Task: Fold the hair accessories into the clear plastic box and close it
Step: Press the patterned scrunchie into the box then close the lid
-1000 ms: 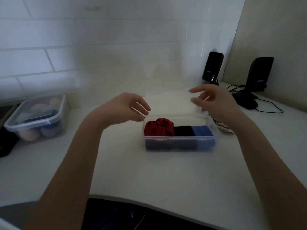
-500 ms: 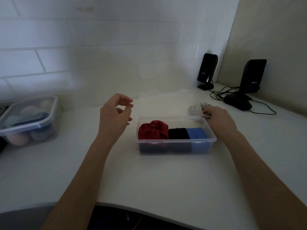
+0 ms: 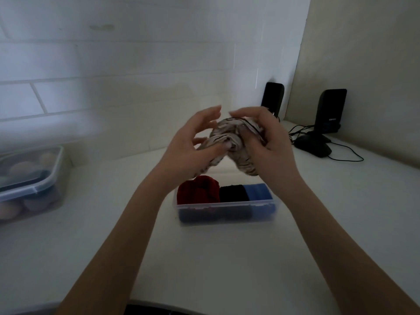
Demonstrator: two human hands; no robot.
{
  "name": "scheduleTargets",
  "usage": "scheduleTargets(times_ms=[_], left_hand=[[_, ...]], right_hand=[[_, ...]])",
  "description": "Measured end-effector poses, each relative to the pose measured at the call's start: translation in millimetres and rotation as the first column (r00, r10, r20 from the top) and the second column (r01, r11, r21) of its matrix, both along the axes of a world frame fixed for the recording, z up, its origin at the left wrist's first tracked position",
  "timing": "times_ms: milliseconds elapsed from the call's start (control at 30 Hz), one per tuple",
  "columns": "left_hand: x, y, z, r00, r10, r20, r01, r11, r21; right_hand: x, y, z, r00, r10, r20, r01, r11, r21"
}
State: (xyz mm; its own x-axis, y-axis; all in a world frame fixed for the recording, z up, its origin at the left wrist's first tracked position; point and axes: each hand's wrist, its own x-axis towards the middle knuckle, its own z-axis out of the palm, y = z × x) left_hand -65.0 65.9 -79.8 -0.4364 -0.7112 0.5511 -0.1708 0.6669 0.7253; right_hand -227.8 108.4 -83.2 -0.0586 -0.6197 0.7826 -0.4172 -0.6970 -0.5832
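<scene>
Up in the middle of the frame, both hands hold a striped scrunchie (image 3: 229,138) in the air above the clear plastic box (image 3: 226,206). The left hand (image 3: 193,153) has its thumb and lower fingers pinching the left part of the fabric, while its upper fingers spread open above it. The right hand (image 3: 270,144) is wrapped around the right part, thumb pressed into the folds and fingers curled over the top. The scrunchie is a pale, cream-grey cloth with thin dark stripes, bunched and crumpled between the palms; part of it hangs down below the right hand.

Directly below the hands, lower centre, the box sits on the white countertop (image 3: 227,258). Its lid is not on. Inside, side by side from left to right, lie a red scrunchie (image 3: 197,192), a black accessory (image 3: 231,193) and a blue accessory (image 3: 258,190), packed close and touching.

At the left edge of the frame stands a lidded container (image 3: 29,183) with rounded pale things inside, too blurred to name. At the upper right, two black speakers (image 3: 330,112) stand by the wall with cables (image 3: 345,155) trailing on the counter; the right one bears a small light label, too small to read.
</scene>
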Motion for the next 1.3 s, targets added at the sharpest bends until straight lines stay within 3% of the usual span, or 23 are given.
scheduleTargets(times_ms=[100, 200, 300, 400, 467, 533, 633, 667, 700, 767, 833, 900, 967, 1067, 1300], left_hand=[[6, -8, 11, 0.975, -0.219, -0.032, 0.220, 0.949, 0.224], [17, -18, 8, 0.943, -0.330, -0.046, 0.327, 0.893, 0.308], [22, -20, -1, 0.877, -0.466, -0.114, 0.468, 0.781, 0.414], [21, -18, -10, 0.868, -0.478, -0.137, 0.495, 0.802, 0.334], [24, -21, -13, 0.847, -0.428, -0.314, 0.516, 0.803, 0.297], [29, -25, -14, 0.675, -0.472, -0.568, 0.693, 0.669, 0.268], [34, -24, -8, 0.262, -0.399, -0.879, 0.935, 0.331, 0.128], [35, -25, -7, 0.175, -0.329, -0.928, 0.946, 0.316, 0.067], [36, -26, -6, 0.144, -0.270, -0.952, 0.929, 0.370, 0.036], [34, -27, -3, 0.228, -0.192, -0.954, 0.838, 0.537, 0.092], [29, -28, -5, 0.457, -0.146, -0.878, 0.700, 0.668, 0.253], [25, -27, -7, 0.719, -0.117, -0.685, 0.485, 0.790, 0.374], [21, -26, -15, 0.876, -0.111, -0.469, 0.309, 0.876, 0.371], [19, -26, -23, 0.947, -0.155, -0.281, 0.237, 0.929, 0.284], [17, -23, -25, 0.963, -0.180, -0.202, 0.225, 0.946, 0.233]], right_hand=[[5, 0, -2, 0.940, 0.170, 0.295, -0.223, 0.962, 0.158], [2, -2, -1, 0.800, 0.211, 0.561, -0.365, 0.914, 0.178], [-1, -3, 2, 0.656, 0.229, 0.719, -0.504, 0.842, 0.191], [-3, -5, 1, 0.318, 0.302, 0.899, -0.768, 0.638, 0.057], [-5, -6, 1, 0.162, 0.301, 0.940, -0.870, 0.493, -0.008], [-6, -7, -2, 0.174, 0.314, 0.933, -0.908, 0.418, 0.029], [-3, -7, -6, 0.199, 0.369, 0.908, -0.940, 0.334, 0.070], [0, -6, -7, 0.237, 0.390, 0.890, -0.939, 0.327, 0.106], [2, -5, -8, 0.315, 0.407, 0.858, -0.920, 0.355, 0.170], [6, -4, -11, 0.520, 0.431, 0.738, -0.827, 0.470, 0.308], [11, -2, -12, 0.658, 0.448, 0.606, -0.730, 0.578, 0.365], [14, 1, -10, 0.677, 0.502, 0.538, -0.724, 0.585, 0.366], [15, 3, -8, 0.648, 0.565, 0.512, -0.759, 0.538, 0.367], [14, 6, -5, 0.631, 0.619, 0.467, -0.775, 0.533, 0.340], [9, 6, -3, 0.674, 0.608, 0.421, -0.732, 0.628, 0.265]])
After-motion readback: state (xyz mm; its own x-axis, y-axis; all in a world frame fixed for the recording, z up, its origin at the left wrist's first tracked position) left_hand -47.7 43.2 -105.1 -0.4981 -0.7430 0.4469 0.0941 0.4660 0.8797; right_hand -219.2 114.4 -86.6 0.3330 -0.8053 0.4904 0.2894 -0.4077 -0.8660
